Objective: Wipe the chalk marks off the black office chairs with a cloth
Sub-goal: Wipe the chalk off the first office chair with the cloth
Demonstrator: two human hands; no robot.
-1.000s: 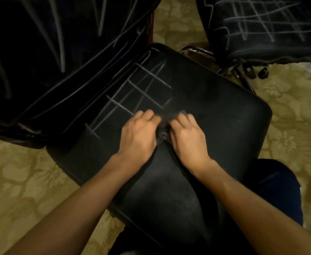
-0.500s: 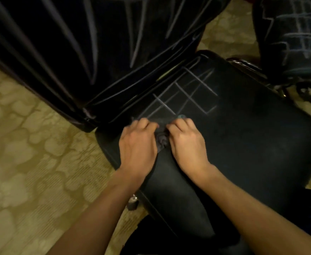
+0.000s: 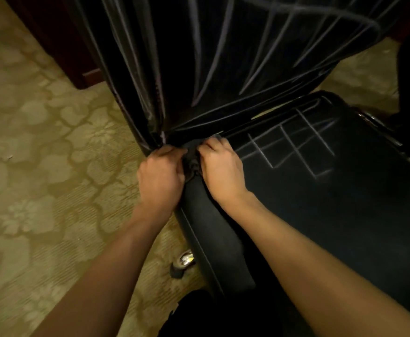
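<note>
Floral carpet (image 3: pixel 41 166), chalk-lined chair seat (image 3: pixel 345 203), both hands (image 3: pixel 161 175) (image 3: pixel 219 166) on dark cloth (image 3: pixel 192 154)

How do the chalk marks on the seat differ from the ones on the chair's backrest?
The seat marks form a small grid of crossing lines; the backrest marks are long strokes running mostly up and down, fanning apart. The seat marks fill one patch near the right hand; the backrest marks spread across the whole panel. Both are pale on black.
</note>
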